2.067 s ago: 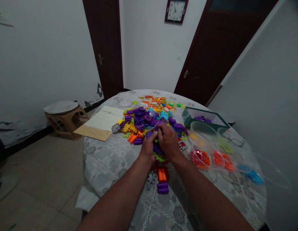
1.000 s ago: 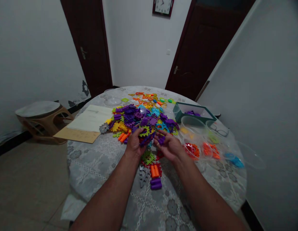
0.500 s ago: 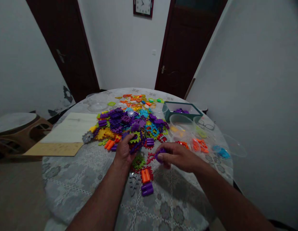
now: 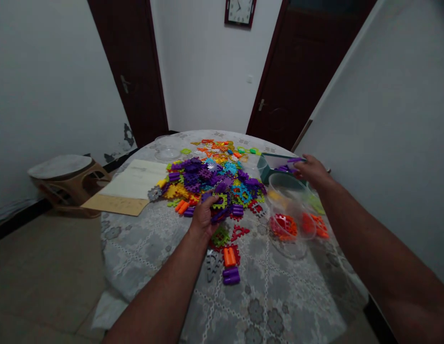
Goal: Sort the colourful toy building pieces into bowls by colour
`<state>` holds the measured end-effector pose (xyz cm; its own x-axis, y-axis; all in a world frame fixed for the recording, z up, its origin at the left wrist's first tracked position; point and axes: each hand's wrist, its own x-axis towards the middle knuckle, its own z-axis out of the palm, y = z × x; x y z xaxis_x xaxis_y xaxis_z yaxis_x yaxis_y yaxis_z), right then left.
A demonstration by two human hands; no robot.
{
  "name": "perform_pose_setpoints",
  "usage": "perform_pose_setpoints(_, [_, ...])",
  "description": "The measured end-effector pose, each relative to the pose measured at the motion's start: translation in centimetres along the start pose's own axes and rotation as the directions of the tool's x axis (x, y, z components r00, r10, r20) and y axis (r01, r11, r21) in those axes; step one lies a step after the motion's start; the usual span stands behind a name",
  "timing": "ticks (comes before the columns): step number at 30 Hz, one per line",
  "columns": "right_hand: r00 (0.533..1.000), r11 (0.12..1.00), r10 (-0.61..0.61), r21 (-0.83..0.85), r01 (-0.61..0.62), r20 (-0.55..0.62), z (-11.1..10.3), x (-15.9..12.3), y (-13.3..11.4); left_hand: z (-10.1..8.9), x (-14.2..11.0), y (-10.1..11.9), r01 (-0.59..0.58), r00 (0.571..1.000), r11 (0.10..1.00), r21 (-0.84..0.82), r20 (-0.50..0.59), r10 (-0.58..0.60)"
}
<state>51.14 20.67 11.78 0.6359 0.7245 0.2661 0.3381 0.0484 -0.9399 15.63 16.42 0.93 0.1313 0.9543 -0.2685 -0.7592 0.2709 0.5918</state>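
Note:
A heap of coloured plastic building pieces (image 4: pixel 211 179) covers the middle of a round table (image 4: pixel 153 239). My left hand (image 4: pixel 203 217) rests at the heap's near edge, its fingers closed on a few purple and green pieces. My right hand (image 4: pixel 311 171) reaches out to the right and pinches a purple piece (image 4: pixel 296 160) over a teal box (image 4: pixel 268 165) that holds more purple pieces.
Clear plastic bowls (image 4: pixel 291 222) with red, orange, yellow and green pieces stand right of the heap. Orange and purple cylinders (image 4: pixel 229 265) lie near the front. A sheet of paper on brown card (image 4: pixel 132 184) lies left. A stool (image 4: pixel 66 177) stands beyond the table's left side.
My right hand has carried a purple piece from in front of the heap out to the teal box. My left hand stays at the heap holding pieces.

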Motion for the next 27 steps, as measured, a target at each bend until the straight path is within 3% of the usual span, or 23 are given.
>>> perform_pose_setpoints(2, [0.998,0.995,-0.040,-0.094,0.045,0.046,0.5,-1.1,-0.2,-0.2,0.1,-0.1,0.003,1.000,1.000,0.009,0.012,-0.003])
perform_pose_setpoints(4, [0.972,0.979,-0.127,-0.132,0.154,0.198,1.2,-4.2,-0.7,-0.2,0.1,-0.2,0.006,1.000,1.000,0.014,0.017,-0.007])
perform_pose_setpoints(5, [0.935,0.967,-0.184,-0.115,0.228,0.304,1.6,-6.4,-1.1,-0.2,0.1,-0.2,0.009,1.000,1.000,0.016,0.018,-0.010])
perform_pose_setpoints(7, [0.817,0.935,-0.285,-0.040,0.351,0.502,2.5,-11.6,-2.0,-0.1,0.1,-0.3,0.013,1.000,1.000,0.015,0.018,-0.013])
perform_pose_setpoints(10, [0.551,0.791,-0.464,0.044,0.611,0.694,4.1,-19.3,-3.0,0.0,-0.1,-0.4,0.005,0.999,1.000,0.005,0.038,-0.006])
perform_pose_setpoints(12, [0.446,0.717,-0.499,0.065,0.694,0.743,5.2,-23.0,-2.8,0.0,-0.2,-0.3,0.001,0.999,1.000,0.006,0.053,-0.001])
perform_pose_setpoints(13, [0.421,0.695,-0.501,0.062,0.716,0.756,5.8,-24.1,-2.6,0.0,-0.2,-0.3,-0.001,0.998,1.000,0.009,0.056,0.001])
perform_pose_setpoints(15, [0.417,0.675,-0.492,0.032,0.737,0.764,6.7,-25.3,-1.9,0.0,-0.2,-0.4,-0.008,0.999,1.000,0.012,0.052,0.007])
perform_pose_setpoints(21, [0.485,0.702,-0.545,0.055,0.710,0.684,7.4,-24.3,-1.3,-0.1,0.0,-1.1,-0.029,0.999,0.999,-0.028,0.036,0.030])
perform_pose_setpoints(24, [0.591,0.748,-0.542,0.023,0.663,0.597,7.1,-23.8,-1.6,0.0,-0.1,-1.3,0.004,1.000,0.999,-0.048,0.030,-0.002])
perform_pose_setpoints(27, [0.756,0.889,-0.364,-0.039,0.456,0.545,6.8,-23.5,-1.6,0.2,-0.4,-1.2,0.067,0.997,0.997,-0.042,0.035,-0.065])
